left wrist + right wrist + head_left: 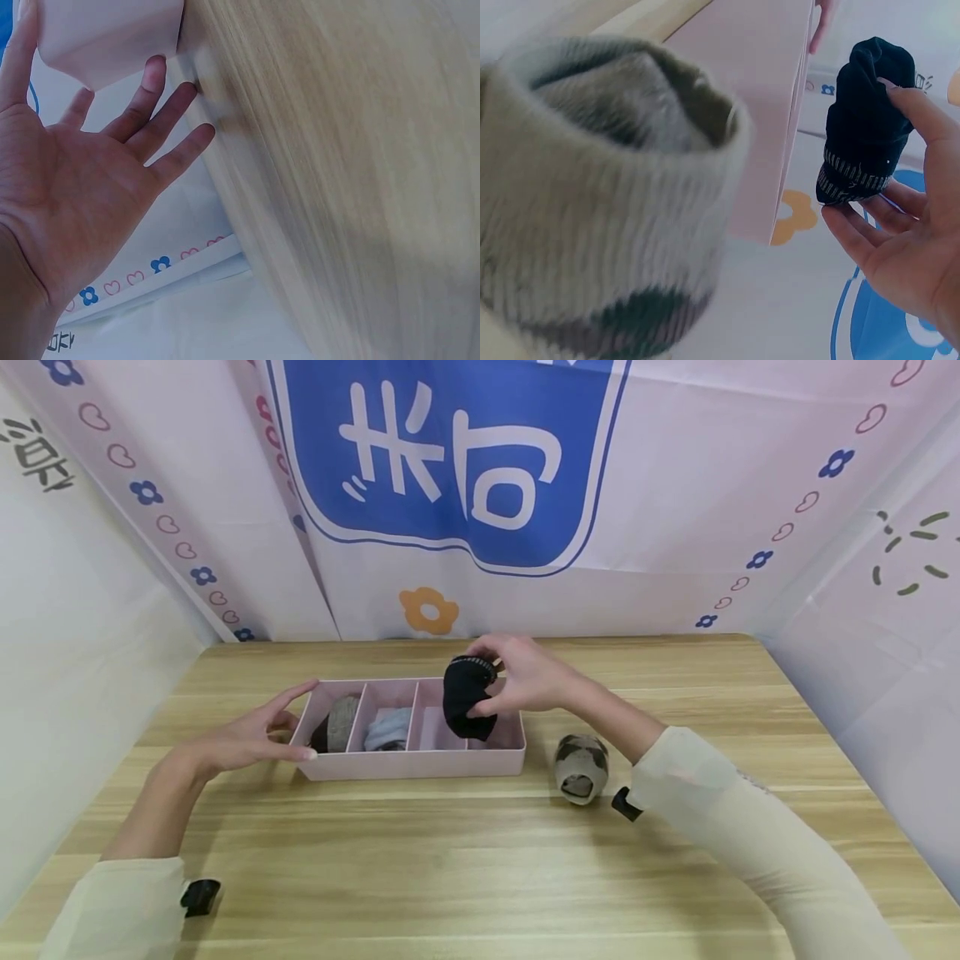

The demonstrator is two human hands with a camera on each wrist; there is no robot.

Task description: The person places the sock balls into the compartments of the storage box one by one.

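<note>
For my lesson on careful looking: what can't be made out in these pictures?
Head: the rightmost compartment, partly hidden by the black sock.
Left wrist: most of the box, cut off by the top edge.
Right wrist: the patterned sock, blurred, cut off by the left edge.

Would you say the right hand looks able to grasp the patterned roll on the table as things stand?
Probably not: the right hand holds the black roll, though nothing appears to cover the patterned roll beside the pink box.
</note>
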